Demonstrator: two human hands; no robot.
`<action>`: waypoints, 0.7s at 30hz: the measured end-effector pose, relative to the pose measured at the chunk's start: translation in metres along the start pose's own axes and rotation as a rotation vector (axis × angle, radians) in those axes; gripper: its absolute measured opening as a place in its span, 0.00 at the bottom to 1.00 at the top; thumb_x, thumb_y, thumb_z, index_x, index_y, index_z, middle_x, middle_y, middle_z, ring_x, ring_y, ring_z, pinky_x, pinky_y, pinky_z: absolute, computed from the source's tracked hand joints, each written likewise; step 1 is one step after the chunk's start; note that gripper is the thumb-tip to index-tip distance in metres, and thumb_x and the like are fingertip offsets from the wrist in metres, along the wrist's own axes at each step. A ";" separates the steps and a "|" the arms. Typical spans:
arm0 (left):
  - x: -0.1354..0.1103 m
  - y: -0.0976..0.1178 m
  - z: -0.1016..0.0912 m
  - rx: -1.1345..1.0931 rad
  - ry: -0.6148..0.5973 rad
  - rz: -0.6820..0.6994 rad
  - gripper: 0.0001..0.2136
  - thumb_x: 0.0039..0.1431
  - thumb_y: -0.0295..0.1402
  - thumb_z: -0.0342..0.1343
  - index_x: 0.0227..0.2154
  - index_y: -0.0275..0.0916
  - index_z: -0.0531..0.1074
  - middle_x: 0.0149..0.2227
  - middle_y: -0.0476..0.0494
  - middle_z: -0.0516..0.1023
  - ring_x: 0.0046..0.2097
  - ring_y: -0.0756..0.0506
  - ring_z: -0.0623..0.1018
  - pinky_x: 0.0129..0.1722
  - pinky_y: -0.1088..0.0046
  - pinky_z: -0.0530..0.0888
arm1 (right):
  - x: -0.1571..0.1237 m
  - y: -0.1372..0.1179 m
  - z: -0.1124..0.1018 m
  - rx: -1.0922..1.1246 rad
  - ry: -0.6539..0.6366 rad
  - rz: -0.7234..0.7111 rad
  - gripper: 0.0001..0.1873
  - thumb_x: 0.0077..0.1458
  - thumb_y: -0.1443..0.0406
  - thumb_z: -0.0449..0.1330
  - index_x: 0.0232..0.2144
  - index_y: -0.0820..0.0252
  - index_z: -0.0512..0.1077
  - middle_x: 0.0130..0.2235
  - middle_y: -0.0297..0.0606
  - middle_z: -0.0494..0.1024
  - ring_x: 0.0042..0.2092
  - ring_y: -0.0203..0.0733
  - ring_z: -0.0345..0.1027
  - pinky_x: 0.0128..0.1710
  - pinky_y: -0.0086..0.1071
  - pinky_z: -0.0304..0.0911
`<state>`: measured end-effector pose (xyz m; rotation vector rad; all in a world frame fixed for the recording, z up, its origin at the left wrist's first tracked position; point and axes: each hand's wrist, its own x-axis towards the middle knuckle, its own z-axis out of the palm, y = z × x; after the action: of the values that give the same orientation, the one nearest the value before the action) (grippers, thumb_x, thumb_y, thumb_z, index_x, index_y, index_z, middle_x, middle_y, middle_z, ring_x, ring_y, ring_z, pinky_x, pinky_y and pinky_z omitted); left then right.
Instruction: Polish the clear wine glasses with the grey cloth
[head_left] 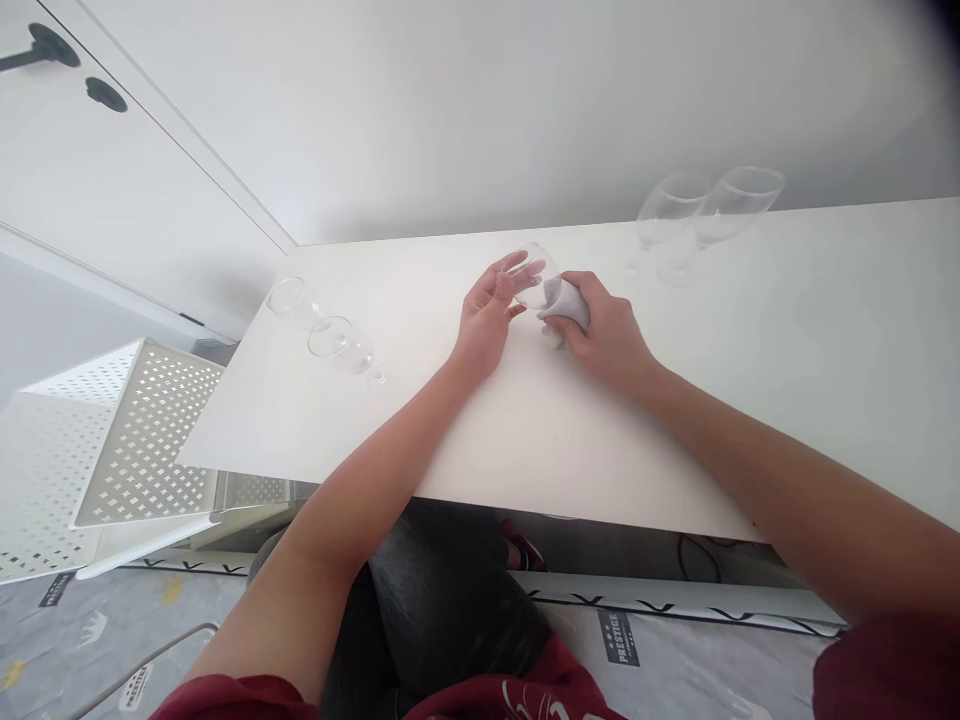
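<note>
A clear glass (541, 265) is held tilted over the white table, with my left hand (484, 312) around its bowl and the fingers showing through it. My right hand (613, 328) is closed on a light grey cloth (571, 302), which is pressed against the glass at its right end. The cloth hides that part, so whether a stem lies under it cannot be seen. Left of my hands stand two stemmed glasses, one nearer (341, 345) and one farther (289, 298). To the right, near the wall, are two more stemmed glasses (670, 212) (739, 212).
The white table (525, 430) runs along a pale wall. At the left are a white door with a dark handle (52, 45) and a white perforated rack (154, 440) by the table's corner. A grey patterned mattress (675, 650) lies below, near my legs.
</note>
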<state>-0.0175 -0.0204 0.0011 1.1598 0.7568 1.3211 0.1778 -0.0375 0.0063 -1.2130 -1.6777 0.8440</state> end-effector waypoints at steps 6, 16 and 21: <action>0.001 0.006 0.001 -0.137 -0.111 -0.099 0.30 0.74 0.62 0.43 0.60 0.49 0.77 0.69 0.43 0.75 0.75 0.31 0.69 0.67 0.45 0.73 | 0.007 -0.008 -0.008 0.474 -0.452 0.189 0.28 0.59 0.39 0.68 0.43 0.56 0.77 0.39 0.43 0.81 0.35 0.49 0.75 0.36 0.43 0.74; 0.003 -0.002 -0.002 0.001 -0.011 0.029 0.28 0.65 0.60 0.63 0.62 0.53 0.76 0.69 0.44 0.74 0.74 0.30 0.71 0.72 0.49 0.70 | 0.002 -0.004 -0.003 0.257 -0.181 0.142 0.25 0.56 0.44 0.73 0.45 0.51 0.75 0.36 0.36 0.79 0.34 0.46 0.72 0.36 0.41 0.74; 0.003 0.003 -0.002 -0.116 -0.136 0.001 0.26 0.72 0.59 0.54 0.66 0.55 0.71 0.70 0.44 0.74 0.74 0.31 0.71 0.70 0.47 0.71 | 0.003 -0.012 -0.004 0.655 -0.492 0.299 0.26 0.60 0.41 0.69 0.42 0.55 0.75 0.38 0.39 0.77 0.34 0.44 0.74 0.40 0.46 0.78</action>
<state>-0.0202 -0.0172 0.0034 1.1438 0.5740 1.2566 0.1766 -0.0381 0.0188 -0.8322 -1.3981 1.8239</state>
